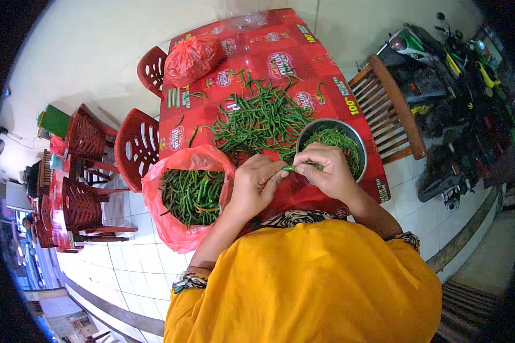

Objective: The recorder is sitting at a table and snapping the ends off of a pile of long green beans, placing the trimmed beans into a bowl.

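Note:
A short green chili (pixel 288 168) is pinched between the fingertips of my left hand (pixel 257 182) and my right hand (pixel 328 171). My right hand is over the near rim of a metal bowl (pixel 362 150), which holds thin green stems (pixel 335 138). Beyond my hands a loose heap of green chilies (pixel 264 113) lies on the red printed tablecloth (pixel 257 55). To the left of my left hand, an open red plastic bag (pixel 154 188) is full of chilies (pixel 193 193), mostly green with some orange. My fingers partly hide the chili.
A tied red plastic bag (pixel 189 60) sits at the table's far left. Red plastic chairs (pixel 139 148) stand at the left, and a wooden slatted chair (pixel 397 107) at the right edge. Motorcycles (pixel 437 73) are parked farther right. Another table with chairs stands far left.

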The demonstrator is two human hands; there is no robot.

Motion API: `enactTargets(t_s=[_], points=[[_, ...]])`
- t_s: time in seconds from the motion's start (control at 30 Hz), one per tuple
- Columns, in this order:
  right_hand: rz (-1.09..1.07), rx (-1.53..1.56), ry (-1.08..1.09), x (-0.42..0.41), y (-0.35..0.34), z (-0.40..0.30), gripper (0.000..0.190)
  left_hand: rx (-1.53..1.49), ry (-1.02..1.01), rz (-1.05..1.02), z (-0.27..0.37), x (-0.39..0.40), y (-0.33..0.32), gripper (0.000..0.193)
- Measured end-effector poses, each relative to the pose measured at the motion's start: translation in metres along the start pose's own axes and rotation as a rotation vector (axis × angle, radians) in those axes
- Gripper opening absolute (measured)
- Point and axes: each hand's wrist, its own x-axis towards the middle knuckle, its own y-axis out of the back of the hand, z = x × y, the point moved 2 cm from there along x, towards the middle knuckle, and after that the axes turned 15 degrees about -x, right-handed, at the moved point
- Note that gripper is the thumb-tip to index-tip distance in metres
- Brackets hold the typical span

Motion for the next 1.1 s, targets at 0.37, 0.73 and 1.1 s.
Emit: enactTargets(t_s=[0.37,0.73,1.1], points=[[-0.089,0.355,-0.299,-0.008,-0.007,0.029,0.009,-0.06,0.205,0.142,0.009,-0.024,0.044,0.016],[0.146,-0.822,-0.247,-0.037,0.021,0.135,0.017,0.41,0.625,0.428,-0.026,-0.136,0.144,0.018],[-0.424,-0.524,-0.011,-0.007,-0.162,0.087,0.018,0.561,0.781,0.327,-0.036,-0.156,0.135,0.03]])
